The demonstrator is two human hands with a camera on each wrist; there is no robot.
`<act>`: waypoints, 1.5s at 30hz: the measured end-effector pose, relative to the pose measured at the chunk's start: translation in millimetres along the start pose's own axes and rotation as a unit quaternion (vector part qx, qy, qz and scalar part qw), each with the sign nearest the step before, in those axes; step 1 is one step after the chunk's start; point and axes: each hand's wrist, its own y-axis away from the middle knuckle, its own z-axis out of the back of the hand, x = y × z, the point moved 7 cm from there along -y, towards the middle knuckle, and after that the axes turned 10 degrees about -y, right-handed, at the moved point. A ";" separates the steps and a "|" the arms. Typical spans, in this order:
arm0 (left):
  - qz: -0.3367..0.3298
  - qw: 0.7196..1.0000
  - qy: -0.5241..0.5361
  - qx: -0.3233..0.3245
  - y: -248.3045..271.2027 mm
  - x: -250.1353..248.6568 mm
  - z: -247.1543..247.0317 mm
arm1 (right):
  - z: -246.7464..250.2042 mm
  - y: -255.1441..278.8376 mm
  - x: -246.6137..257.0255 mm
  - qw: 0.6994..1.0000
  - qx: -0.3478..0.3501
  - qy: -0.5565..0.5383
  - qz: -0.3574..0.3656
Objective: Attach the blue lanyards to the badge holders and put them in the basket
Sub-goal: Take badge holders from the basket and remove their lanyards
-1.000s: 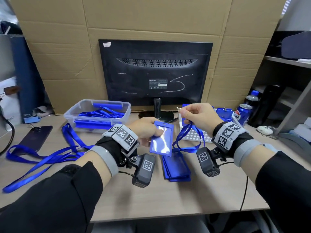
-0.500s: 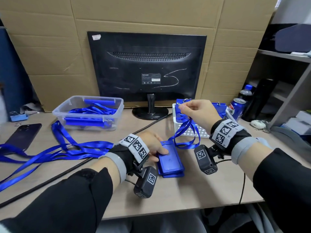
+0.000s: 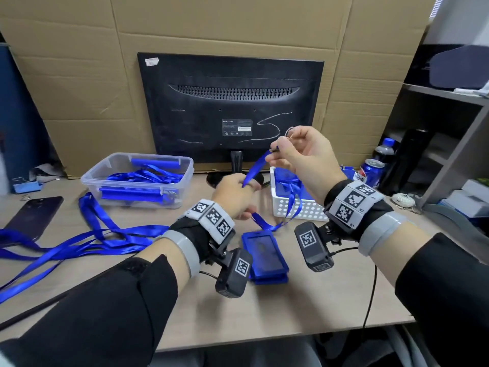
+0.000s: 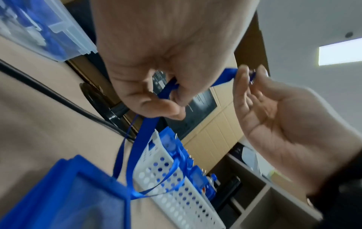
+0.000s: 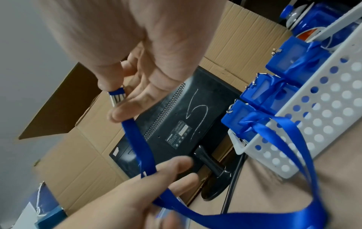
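My right hand (image 3: pixel 291 152) is raised in front of the monitor and pinches the metal-clip end of a blue lanyard (image 3: pixel 258 165); the clip end (image 5: pixel 117 96) sits between thumb and finger. Lower down, my left hand (image 3: pixel 238 193) grips the same lanyard's ribbon (image 4: pixel 146 134), which loops down toward the desk. A stack of blue badge holders (image 3: pixel 264 255) lies on the desk under my wrists. The white perforated basket (image 3: pixel 296 210) stands just right of centre, with several finished badge holders (image 5: pixel 260 91) in it.
A clear plastic tub (image 3: pixel 137 178) with lanyards and holders stands at the back left. Loose blue lanyards (image 3: pixel 87 242) sprawl across the left desk beside a dark phone (image 3: pixel 34 215). A monitor (image 3: pixel 230 109) stands behind, a soda can (image 3: pixel 370 172) and bottle at the right by shelves.
My left hand has left the badge holder on the stack and risen to grip the lanyard ribbon. My right hand has lifted the clip end higher.
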 end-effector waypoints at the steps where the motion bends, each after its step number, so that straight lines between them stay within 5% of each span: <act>1: 0.010 0.999 0.032 -0.028 -1.5 0.0 13.7 | 1.9 -1.3 3.8 1.000 -0.013 0.004 0.020; 5: -0.011 0.987 0.087 -0.135 -1.9 -7.0 87.9 | 6.0 -5.5 10.5 0.994 -0.061 0.022 0.083; 9: -0.044 0.964 0.091 -0.248 9.8 -10.0 172.8 | -14.9 -10.3 -4.9 0.994 -0.071 0.042 0.065; 13: -0.052 0.934 -0.112 -0.334 35.9 2.0 241.0 | -60.5 -13.6 -48.9 0.995 -0.017 0.091 -0.029; 18: 0.094 0.909 -0.360 -0.188 31.8 71.7 252.2 | -97.1 5.7 -116.6 0.958 0.071 0.139 -0.242; 21: 0.138 0.881 -0.450 -0.045 27.6 110.8 230.0 | -100.2 27.5 -146.3 0.891 0.174 0.248 -0.338; 25: 0.165 0.867 -0.469 0.023 25.0 135.8 212.3 | -87.6 42.1 -158.5 0.817 0.243 0.370 -0.369; 30: 0.153 0.863 -0.480 -0.027 35.3 95.4 197.6 | -69.1 35.3 -147.3 0.846 0.191 0.361 -0.342; 36: 0.056 0.947 -0.315 0.043 18.7 45.0 136.9 | -27.3 21.6 -118.1 0.866 0.140 0.365 -0.312; 40: -0.004 0.980 -0.189 0.058 13.4 2.8 80.9 | 27.9 12.8 -91.6 0.906 0.017 0.336 -0.258; 45: -0.041 0.990 -0.069 0.119 13.3 -38.8 6.1 | 110.1 5.9 -56.8 0.911 -0.123 0.345 -0.188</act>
